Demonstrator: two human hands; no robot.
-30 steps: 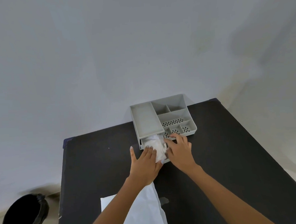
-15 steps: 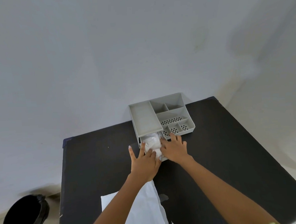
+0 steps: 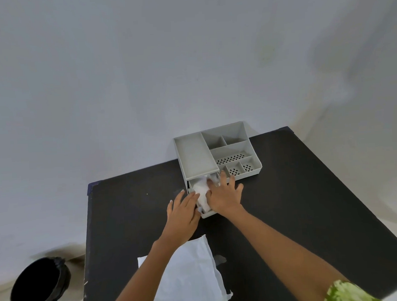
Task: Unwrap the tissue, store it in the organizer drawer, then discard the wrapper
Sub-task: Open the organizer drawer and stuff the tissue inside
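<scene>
In the open drawer of the one grey plastic organizer on the black table, we see one crumpled white tissue.
Our two hands press it flat-palmed, neither grip closed around it: left hand at its left edge, right hand over its right side. One flat white wrapper lies nearer us; one black bin stands on the floor.

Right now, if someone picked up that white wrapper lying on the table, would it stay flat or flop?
The wrapper would probably droop: it looks thin, with creases and a curled, torn-looking edge. It likely weighs very little and might slide easily on the smooth black table. It is likely easy to crumple for the bin.
</scene>
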